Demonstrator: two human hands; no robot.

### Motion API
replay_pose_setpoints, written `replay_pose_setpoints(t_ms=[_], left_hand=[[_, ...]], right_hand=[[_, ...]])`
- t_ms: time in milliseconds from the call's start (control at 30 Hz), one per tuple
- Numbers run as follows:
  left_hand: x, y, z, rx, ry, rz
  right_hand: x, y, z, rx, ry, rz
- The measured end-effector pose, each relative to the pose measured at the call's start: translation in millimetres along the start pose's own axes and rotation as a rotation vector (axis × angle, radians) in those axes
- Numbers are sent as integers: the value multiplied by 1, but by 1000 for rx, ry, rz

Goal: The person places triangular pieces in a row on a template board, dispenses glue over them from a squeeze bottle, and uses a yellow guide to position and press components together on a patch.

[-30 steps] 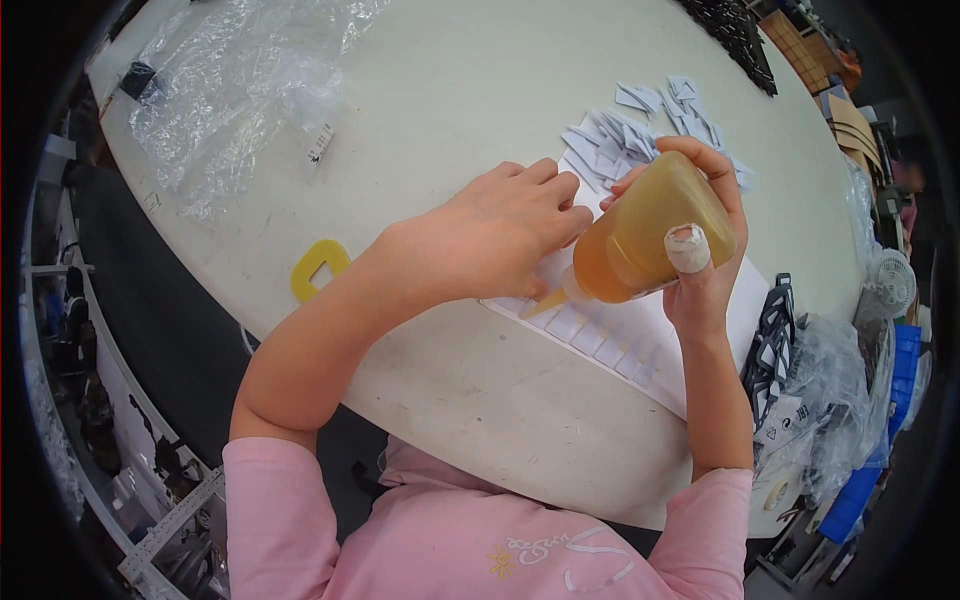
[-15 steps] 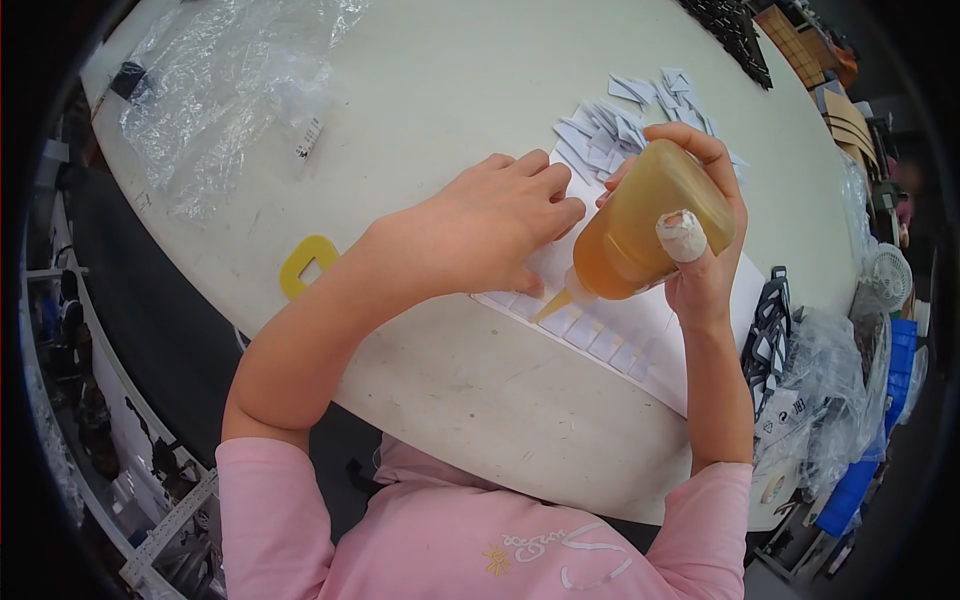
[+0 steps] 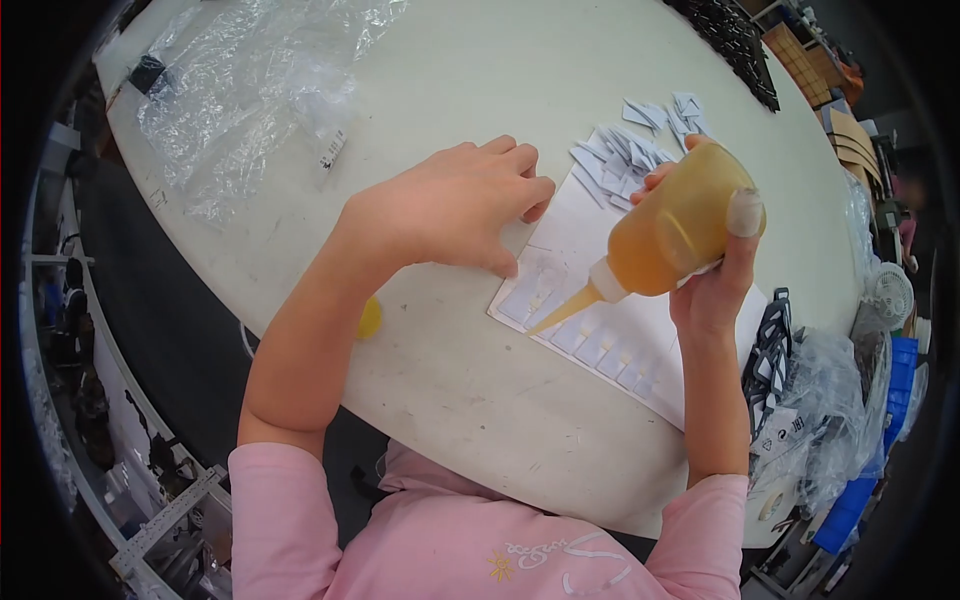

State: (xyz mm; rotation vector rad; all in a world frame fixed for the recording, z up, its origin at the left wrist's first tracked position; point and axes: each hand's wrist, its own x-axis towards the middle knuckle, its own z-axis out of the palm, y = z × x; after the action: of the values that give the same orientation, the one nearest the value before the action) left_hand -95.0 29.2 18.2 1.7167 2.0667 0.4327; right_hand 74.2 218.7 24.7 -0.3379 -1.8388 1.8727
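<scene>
My right hand (image 3: 712, 305) is wrapped round a squeeze bottle (image 3: 675, 225) of amber liquid that looks like glue. White wrapping covers the thumb tip. The bottle tilts down to the left, its pointed nozzle (image 3: 563, 311) over the near edge of a white sheet (image 3: 640, 300). Small pale rectangular pieces (image 3: 595, 347) lie in a row along that edge, some with wet-looking spots. Beside the sheet's left edge, my left hand (image 3: 475, 205) hovers with loosely bent fingers and the thumb apart, holding nothing. Folded white paper slips (image 3: 620, 160) are heaped at the sheet's far end.
Crumpled clear plastic (image 3: 250, 110) covers the table's far left. A yellow object (image 3: 369, 318) is partly hidden behind my left forearm. Black strap-like parts (image 3: 768, 350) and plastic bags (image 3: 830, 390) lie on the right. A dark pile (image 3: 728, 45) sits at the far edge.
My left hand has drawn back left, uncovering more of the sheet's left corner. The bottle has moved slightly right, with more of its nozzle visible. The view has shifted a little.
</scene>
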Motion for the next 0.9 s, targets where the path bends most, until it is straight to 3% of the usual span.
replay_pose_setpoints(t_ms=[167, 900], left_hand=[[0, -3, 7, 71, 34, 35], [0, 1, 16, 149, 110, 57]], right_hand=[[7, 13, 17, -155, 15, -124], [16, 15, 20, -64, -167, -73]])
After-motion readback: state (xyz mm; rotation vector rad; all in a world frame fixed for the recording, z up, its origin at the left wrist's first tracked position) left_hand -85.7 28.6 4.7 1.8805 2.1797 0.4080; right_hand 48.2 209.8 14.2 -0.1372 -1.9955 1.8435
